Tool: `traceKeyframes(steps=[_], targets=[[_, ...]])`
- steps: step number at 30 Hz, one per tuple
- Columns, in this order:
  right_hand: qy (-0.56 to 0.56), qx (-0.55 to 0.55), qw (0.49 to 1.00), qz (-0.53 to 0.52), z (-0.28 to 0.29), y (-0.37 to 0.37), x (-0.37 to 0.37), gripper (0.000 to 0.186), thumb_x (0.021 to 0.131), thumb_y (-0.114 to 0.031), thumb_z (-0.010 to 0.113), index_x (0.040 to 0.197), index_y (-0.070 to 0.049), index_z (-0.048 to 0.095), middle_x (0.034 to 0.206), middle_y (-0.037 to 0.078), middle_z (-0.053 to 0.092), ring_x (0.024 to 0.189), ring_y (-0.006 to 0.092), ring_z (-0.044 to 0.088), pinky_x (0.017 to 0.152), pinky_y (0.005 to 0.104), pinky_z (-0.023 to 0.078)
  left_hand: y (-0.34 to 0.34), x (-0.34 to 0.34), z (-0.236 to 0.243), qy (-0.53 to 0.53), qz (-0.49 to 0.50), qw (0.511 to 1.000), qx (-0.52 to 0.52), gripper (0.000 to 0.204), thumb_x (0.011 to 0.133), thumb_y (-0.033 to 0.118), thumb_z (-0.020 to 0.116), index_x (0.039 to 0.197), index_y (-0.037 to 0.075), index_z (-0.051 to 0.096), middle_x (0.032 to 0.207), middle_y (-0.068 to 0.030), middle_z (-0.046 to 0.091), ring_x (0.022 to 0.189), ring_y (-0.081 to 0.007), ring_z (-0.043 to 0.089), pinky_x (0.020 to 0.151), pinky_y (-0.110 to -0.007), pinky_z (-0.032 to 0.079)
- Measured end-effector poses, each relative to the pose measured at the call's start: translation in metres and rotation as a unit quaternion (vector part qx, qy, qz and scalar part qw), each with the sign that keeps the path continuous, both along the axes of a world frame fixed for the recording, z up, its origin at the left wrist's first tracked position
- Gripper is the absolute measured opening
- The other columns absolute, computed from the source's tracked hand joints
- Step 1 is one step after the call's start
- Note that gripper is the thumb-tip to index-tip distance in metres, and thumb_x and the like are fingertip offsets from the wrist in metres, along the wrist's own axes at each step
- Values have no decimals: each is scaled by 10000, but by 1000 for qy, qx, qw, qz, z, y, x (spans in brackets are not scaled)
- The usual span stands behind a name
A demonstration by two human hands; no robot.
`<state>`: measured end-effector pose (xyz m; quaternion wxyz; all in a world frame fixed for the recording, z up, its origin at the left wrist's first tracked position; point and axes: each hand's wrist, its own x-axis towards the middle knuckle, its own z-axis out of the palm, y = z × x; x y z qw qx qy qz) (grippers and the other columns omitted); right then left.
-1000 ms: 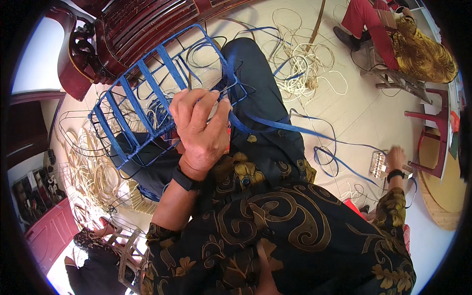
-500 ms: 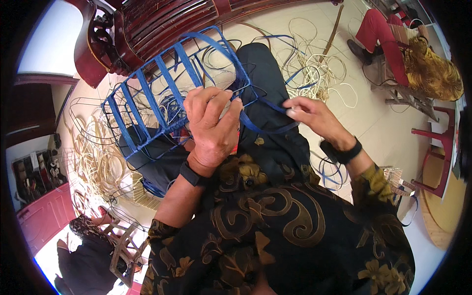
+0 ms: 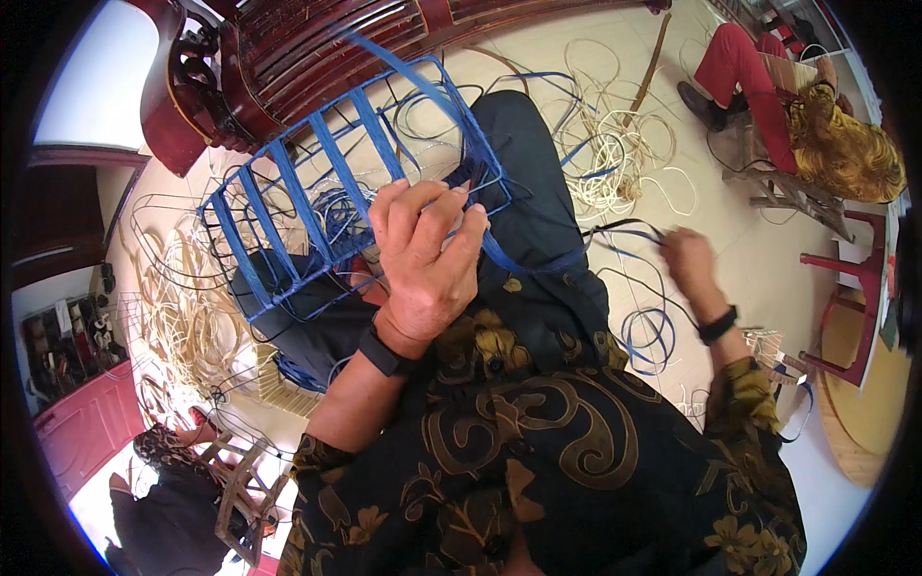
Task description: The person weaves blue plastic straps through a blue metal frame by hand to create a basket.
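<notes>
Blue frame (image 3: 300, 197), slatted with flat bands, lies tilted across the lap; its right end is beside the dark-trousered right thigh (image 3: 526, 173).

Left hand (image 3: 427, 254): grip closed on the near edge of the frame toward its right end, fingers curled over, thumb partly hidden. Hold much the same as in both earlier frames.

Right hand (image 3: 689, 266): main change. At 1.0 s ago it was far out to the right; at 0.5 s ago, close in beside the right thigh; now out to the right again, over the floor (image 3: 759, 259). Grip curled closed at the end of a dark strand (image 3: 629, 222) that arcs up from near the thigh. Hand slightly blurred; exact finger placement cannot be told.

Blue strap (image 3: 423, 84): at 0.5 s ago it bowed over the far right part of the frame. Now it runs straighter, its upper end past the far edge, in front of the dark red wooden seat (image 3: 317, 62); that tip is blurred.

Unchanged: cream strands (image 3: 182, 317) heaped left; second tangle (image 3: 615, 173) upper right; seated co-worker (image 3: 836, 144) in red trousers.

Markings: any on the black wristbands (image 3: 386, 355) are too small to read.
</notes>
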<state>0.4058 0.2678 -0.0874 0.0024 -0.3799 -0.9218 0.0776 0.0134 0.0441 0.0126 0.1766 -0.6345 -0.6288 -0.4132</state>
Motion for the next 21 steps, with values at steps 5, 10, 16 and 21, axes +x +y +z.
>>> traceKeyframes(steps=[5, 10, 16, 21], targets=[[-391, 173, 841, -332, 65, 59, 297, 182, 934, -159, 571, 941, -80, 734, 966, 148, 756, 900, 344, 761, 763, 469, 612, -4, 0, -4, -15, 2, 1000, -3, 244, 672, 13, 767, 912, 39, 733, 1044, -84, 668, 1034, -283, 626, 980, -508, 446], [-258, 106, 923, -266, 86, 55, 189, 206, 950, -184, 576, 1022, -73, 734, 1019, 161, 749, 919, 339, 725, 801, 461, 586, -1, 0, -5, -6, 3, 1000, 5, 249, 677, 14, 770, 921, 45, 736, 1042, -86, 665, 1037, -285, 622, 972, -514, 454], [262, -400, 878, 22, 129, -68, -161, 291, 979, -275, 680, 1171, -58, 716, 1010, 67, 743, 910, 159, 685, 830, 312, 546, -1, -1, 0, 2, -13, 1000, 3, 328, 618, -53, 726, 935, 28, 739, 1042, -103, 680, 1011, -315, 633, 904, -471, 475], [186, -395, 892, 118, 167, -120, -239, 295, 957, -239, 698, 828, 14, 619, 667, 128, 636, 636, 146, 658, 572, 319, 490, -3, -5, 7, -15, -12, 1000, -9, 317, 632, -11, 726, 946, 35, 731, 1011, -100, 678, 992, -310, 639, 913, -460, 468]])
